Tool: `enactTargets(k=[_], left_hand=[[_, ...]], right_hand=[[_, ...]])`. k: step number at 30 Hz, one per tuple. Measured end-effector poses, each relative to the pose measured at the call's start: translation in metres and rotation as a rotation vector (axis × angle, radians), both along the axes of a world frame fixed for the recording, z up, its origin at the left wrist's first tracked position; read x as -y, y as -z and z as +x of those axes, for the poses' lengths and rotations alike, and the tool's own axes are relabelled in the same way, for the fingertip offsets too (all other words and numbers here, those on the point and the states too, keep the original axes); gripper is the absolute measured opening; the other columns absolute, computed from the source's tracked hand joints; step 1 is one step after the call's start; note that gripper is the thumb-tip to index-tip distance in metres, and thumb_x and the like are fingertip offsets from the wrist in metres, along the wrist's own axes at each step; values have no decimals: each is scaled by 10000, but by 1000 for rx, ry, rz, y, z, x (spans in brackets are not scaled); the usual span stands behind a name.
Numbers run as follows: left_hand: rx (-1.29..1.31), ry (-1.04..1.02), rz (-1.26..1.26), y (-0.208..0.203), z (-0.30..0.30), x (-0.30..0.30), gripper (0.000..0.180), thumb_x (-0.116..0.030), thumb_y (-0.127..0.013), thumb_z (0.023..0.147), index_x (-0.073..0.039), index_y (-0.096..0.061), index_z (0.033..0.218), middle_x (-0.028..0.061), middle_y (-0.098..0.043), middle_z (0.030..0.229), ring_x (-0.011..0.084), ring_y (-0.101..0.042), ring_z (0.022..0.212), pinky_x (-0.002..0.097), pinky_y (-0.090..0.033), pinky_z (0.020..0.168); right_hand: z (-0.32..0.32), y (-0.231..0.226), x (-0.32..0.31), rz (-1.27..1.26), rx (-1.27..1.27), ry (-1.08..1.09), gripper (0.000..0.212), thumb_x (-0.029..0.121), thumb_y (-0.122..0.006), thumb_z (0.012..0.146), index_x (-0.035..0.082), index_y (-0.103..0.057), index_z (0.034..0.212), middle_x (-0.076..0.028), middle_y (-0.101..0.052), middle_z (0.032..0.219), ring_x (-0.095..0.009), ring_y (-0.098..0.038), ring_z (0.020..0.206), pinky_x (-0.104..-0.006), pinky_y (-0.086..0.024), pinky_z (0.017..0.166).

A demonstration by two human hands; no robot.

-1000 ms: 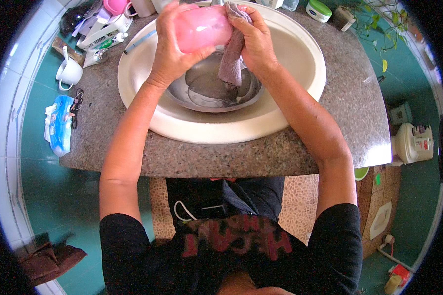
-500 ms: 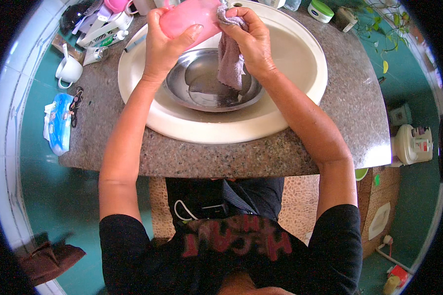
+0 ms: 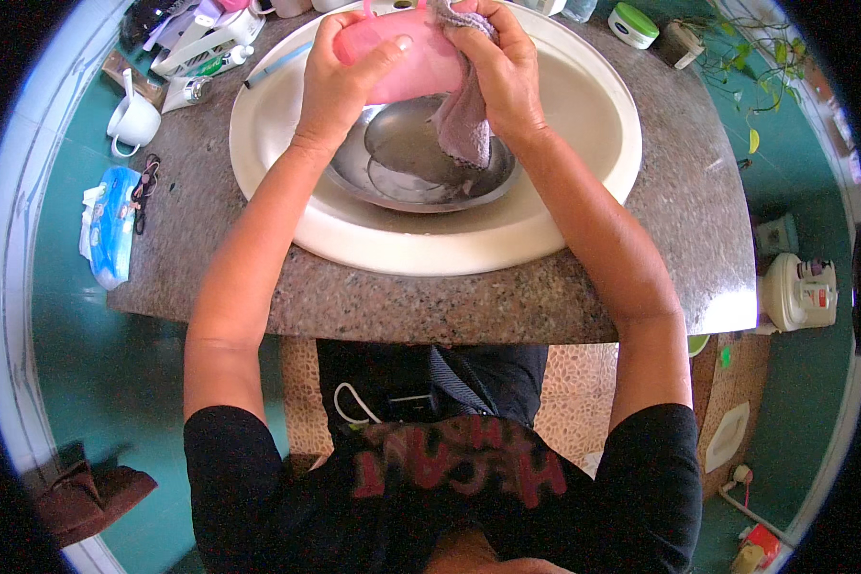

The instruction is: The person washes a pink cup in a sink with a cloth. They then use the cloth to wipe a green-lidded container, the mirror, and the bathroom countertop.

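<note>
Head view: hands [image 3: 339, 88] hold pink container [image 3: 414, 59] more level now.

Shirt [image 3: 354, 526]: is showing black
Sleeves [image 3: 231, 450]: are ending short, also black
Lettering [image 3: 440, 467]: is crossing the front in dull red
Legwear [image 3: 515, 383]: is showing black
Strap [image 3: 455, 385]: is showing ribbed blue-grey
Cable [image 3: 342, 386]: is looping white

Hands: 2, left hand [image 3: 340, 88] and right hand [image 3: 499, 78]. Pink container [image 3: 411, 67]: 1. Purple-grey cloth [image 3: 464, 126]: 1. Sink [image 3: 402, 256]: 1; metal basin [image 3: 346, 172] in it: 1. Granite counter [image 3: 430, 306]: 1. At its left edge, blue packet [image 3: 115, 234]: 1; white handled cup [image 3: 137, 122]: 1. Near its far edge, right of sink, green-lidded jar [image 3: 633, 26]: 1. Far left corner, overlapping toiletries [image 3: 198, 53]: total uncertain.
</note>
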State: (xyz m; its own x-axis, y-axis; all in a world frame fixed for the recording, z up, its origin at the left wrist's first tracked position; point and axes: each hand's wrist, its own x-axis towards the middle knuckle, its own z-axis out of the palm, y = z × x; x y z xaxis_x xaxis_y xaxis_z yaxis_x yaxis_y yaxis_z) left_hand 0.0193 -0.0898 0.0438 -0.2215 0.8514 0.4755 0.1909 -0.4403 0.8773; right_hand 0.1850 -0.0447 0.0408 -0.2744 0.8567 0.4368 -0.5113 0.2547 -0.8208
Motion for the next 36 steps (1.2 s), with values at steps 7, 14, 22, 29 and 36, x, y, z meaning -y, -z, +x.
enactTargets(k=[7,14,22,29,36], left_hand=[[372,25,-128,-5,-27,-10,487,-388,-672,819,-91,-548,1184,81,-641,1037,195,-660,890,376,-563,622],[346,11,-111,-8,-18,-6,534,-366,-737,775,-76,-499,1155,84,-594,1041,176,-608,900,323,-515,765],[-474,-179,340,3,-15,-6,592,-310,-765,776,-24,-441,1180,113,-515,1110,180,-530,1021,315,-450,896],[-867,-227,530,-2,-3,3,615,-326,-805,639,-66,-507,1110,123,-537,1045,323,-555,989,412,-500,826],[-626,-153,458,0,-6,-1,521,-270,-787,709,-52,-534,1109,96,-575,1031,228,-582,960,331,-502,816]], right_hand=[[-11,7,10,280,193,158,131,14,-637,841,71,-637,958,45,-551,754,-18,-470,695,-186,-405,604],[-3,5,7,183,129,120,104,68,-656,866,54,-626,965,39,-582,792,-31,-492,706,-200,-430,623],[4,2,1,-69,0,20,202,3,-609,853,60,-607,1047,-53,-660,922,-114,-615,783,-237,-484,680],[7,12,-16,-233,-110,-29,202,-5,-605,835,53,-606,1028,-53,-652,904,-143,-622,792,-280,-523,718],[5,11,-19,-203,-57,-41,174,1,-570,855,53,-592,1020,-34,-640,911,-110,-593,798,-241,-491,720]])
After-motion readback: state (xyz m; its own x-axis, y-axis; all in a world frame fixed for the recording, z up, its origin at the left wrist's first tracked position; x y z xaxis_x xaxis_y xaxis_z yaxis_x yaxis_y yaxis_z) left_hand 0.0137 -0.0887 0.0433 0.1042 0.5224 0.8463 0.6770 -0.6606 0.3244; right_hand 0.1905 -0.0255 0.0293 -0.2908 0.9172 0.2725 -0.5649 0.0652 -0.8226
